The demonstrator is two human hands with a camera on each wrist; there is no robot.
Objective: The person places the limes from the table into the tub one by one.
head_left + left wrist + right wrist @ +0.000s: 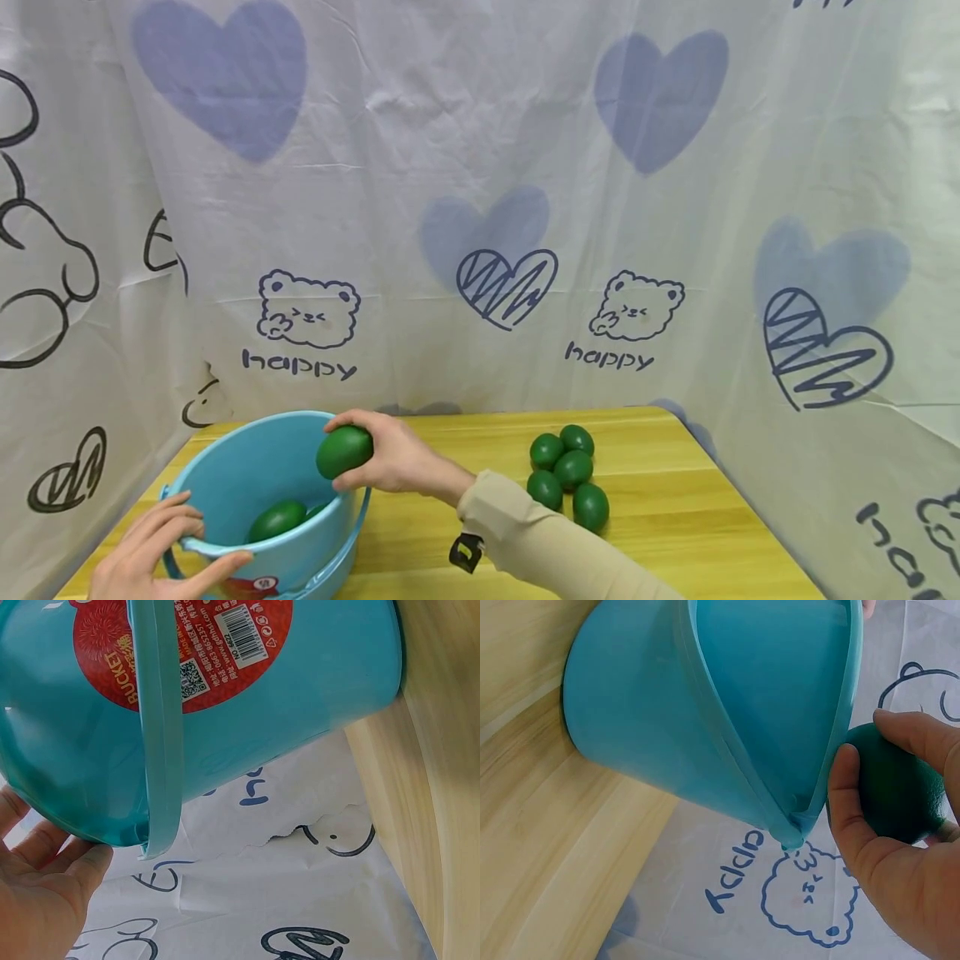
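Observation:
A light-blue bucket [247,454] stands tilted in view at the left of the table, with dark green avocados [277,521] at its bottom. My left hand [150,550] holds the bucket's near-left rim, fingers over the edge and thumb along the front. In the left wrist view its fingers [52,851] lie against the rim. My right hand [393,454] grips one avocado [343,452] between thumb and fingers, at the bucket's right rim, above the opening. The right wrist view shows that avocado [900,784] close beside the rim.
Several more avocados [573,469] lie in a cluster on the wooden table [660,517], right of the bucket. The bucket's handle [159,727] hangs down its side. A white printed cloth [480,125] surrounds the table at the back and sides.

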